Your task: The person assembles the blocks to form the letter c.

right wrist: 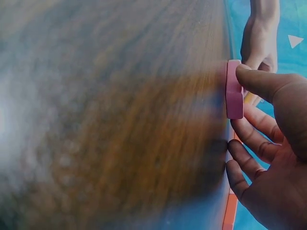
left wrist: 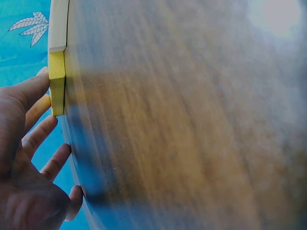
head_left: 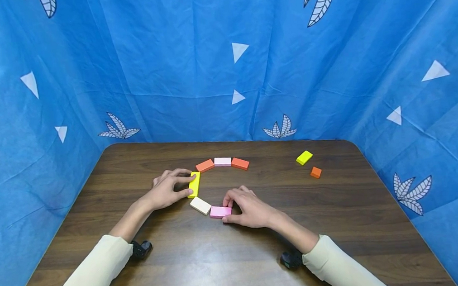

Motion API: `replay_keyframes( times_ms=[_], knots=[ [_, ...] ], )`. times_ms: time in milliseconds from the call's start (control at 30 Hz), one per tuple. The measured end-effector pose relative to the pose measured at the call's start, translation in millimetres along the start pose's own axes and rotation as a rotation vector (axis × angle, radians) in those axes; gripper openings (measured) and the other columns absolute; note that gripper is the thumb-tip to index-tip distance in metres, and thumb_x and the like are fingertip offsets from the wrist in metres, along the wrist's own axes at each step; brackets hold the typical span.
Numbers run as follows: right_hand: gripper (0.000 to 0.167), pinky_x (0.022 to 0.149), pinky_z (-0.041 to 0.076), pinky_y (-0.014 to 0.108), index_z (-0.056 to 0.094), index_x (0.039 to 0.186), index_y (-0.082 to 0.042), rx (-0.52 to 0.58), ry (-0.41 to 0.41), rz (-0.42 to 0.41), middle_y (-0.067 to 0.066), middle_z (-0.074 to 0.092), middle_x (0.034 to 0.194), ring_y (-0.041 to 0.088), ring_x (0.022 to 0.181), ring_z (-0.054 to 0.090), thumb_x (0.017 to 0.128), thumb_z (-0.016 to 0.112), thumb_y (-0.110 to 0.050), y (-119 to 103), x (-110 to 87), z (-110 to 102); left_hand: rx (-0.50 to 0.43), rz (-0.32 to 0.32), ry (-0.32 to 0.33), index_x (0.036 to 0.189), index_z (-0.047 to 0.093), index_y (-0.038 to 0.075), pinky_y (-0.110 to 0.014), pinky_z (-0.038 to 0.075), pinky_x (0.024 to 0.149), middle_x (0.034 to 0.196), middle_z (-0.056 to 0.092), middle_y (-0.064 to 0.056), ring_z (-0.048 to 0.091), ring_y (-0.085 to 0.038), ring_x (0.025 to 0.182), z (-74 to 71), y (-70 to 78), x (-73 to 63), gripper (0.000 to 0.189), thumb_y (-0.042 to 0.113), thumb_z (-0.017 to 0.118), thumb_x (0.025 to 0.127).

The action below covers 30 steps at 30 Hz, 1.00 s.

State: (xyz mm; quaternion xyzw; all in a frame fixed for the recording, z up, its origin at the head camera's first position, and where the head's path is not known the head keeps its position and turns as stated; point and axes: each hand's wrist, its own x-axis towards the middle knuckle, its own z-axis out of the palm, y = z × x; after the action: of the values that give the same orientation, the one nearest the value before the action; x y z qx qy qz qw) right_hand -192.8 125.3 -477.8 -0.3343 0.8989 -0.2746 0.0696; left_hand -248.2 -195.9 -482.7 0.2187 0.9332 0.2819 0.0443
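Observation:
In the head view, my left hand (head_left: 167,190) pinches a yellow block (head_left: 195,184) between thumb and fingers. Its lower end lies close to a cream block (head_left: 200,205). My right hand (head_left: 250,207) holds the right end of a pink block (head_left: 218,212), thumb on the near side and fingers on the far side. The left end of this pink block meets the cream block's corner. Behind the yellow block, a red block (head_left: 205,165), a pale pink block (head_left: 222,161) and another red block (head_left: 240,163) form a shallow arc.
A yellow-green block (head_left: 304,157) and a small orange block (head_left: 316,172) lie apart on the right of the brown wooden table (head_left: 349,214). A blue patterned cloth (head_left: 173,66) hangs along the table's back and sides. Each wrist wears a black device.

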Motion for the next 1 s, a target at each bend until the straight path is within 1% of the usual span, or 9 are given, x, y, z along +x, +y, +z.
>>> replay_keyframes(
  times_ms=[233, 433, 567, 667, 900, 1000],
  knots=[
    [0.036, 0.099, 0.039, 0.039, 0.066, 0.115, -0.018, 0.011, 0.009, 0.003, -0.003, 0.068, 0.105, 0.018, 0.106, 0.053, 0.094, 0.084, -0.041, 8, -5.8, -5, -0.004, 0.006, 0.005, 0.148, 0.068, 0.021, -0.075, 0.022, 0.108, 0.163, 0.054, -0.006, 0.045, -0.037, 0.139, 0.0, 1.2, -0.4, 0.052, 0.035, 0.078, 0.1],
    [0.036, 0.099, 0.042, 0.04, 0.066, 0.117, -0.015, 0.014, 0.028, 0.023, 0.0, 0.068, 0.107, 0.02, 0.108, 0.056, 0.096, 0.082, -0.04, 20, -17.3, -15, -0.004, 0.008, 0.009, 0.148, 0.068, 0.022, -0.076, 0.021, 0.109, 0.162, 0.055, -0.005, 0.045, -0.036, 0.139, 1.1, 0.3, 0.0, 0.052, 0.036, 0.078, 0.099],
    [0.034, 0.097, 0.046, 0.038, 0.067, 0.118, -0.015, 0.009, 0.051, 0.055, -0.001, 0.069, 0.109, 0.019, 0.109, 0.057, 0.097, 0.081, -0.038, 30, -26.9, -23, -0.006, 0.008, 0.011, 0.148, 0.068, 0.023, -0.075, 0.021, 0.109, 0.162, 0.055, -0.005, 0.046, -0.036, 0.138, 1.7, -0.5, -0.3, 0.052, 0.035, 0.079, 0.099],
    [0.032, 0.096, 0.046, 0.039, 0.068, 0.117, -0.015, 0.014, 0.081, 0.086, 0.0, 0.069, 0.109, 0.02, 0.11, 0.056, 0.098, 0.081, -0.036, 40, -34.8, -29, -0.007, 0.007, 0.009, 0.148, 0.068, 0.023, -0.075, 0.021, 0.109, 0.162, 0.055, -0.005, 0.046, -0.036, 0.138, 2.0, -0.5, -0.4, 0.052, 0.036, 0.079, 0.099],
    [0.032, 0.096, 0.045, 0.042, 0.069, 0.12, -0.016, 0.02, 0.137, 0.16, -0.001, 0.07, 0.11, 0.021, 0.109, 0.056, 0.098, 0.08, -0.037, 66, -51.0, -47, -0.009, 0.004, 0.009, 0.148, 0.068, 0.021, -0.076, 0.02, 0.11, 0.162, 0.055, -0.006, 0.045, -0.037, 0.139, 1.7, 1.2, -0.5, 0.052, 0.035, 0.079, 0.099],
    [0.031, 0.098, 0.045, 0.044, 0.069, 0.12, -0.015, 0.009, 0.165, 0.175, 0.0, 0.07, 0.111, 0.023, 0.11, 0.057, 0.099, 0.08, -0.035, 76, -56.2, -52, -0.007, 0.006, 0.01, 0.149, 0.068, 0.021, -0.077, 0.02, 0.11, 0.162, 0.055, -0.006, 0.046, -0.036, 0.138, 2.0, 1.1, -0.4, 0.052, 0.034, 0.079, 0.099]
  ],
)
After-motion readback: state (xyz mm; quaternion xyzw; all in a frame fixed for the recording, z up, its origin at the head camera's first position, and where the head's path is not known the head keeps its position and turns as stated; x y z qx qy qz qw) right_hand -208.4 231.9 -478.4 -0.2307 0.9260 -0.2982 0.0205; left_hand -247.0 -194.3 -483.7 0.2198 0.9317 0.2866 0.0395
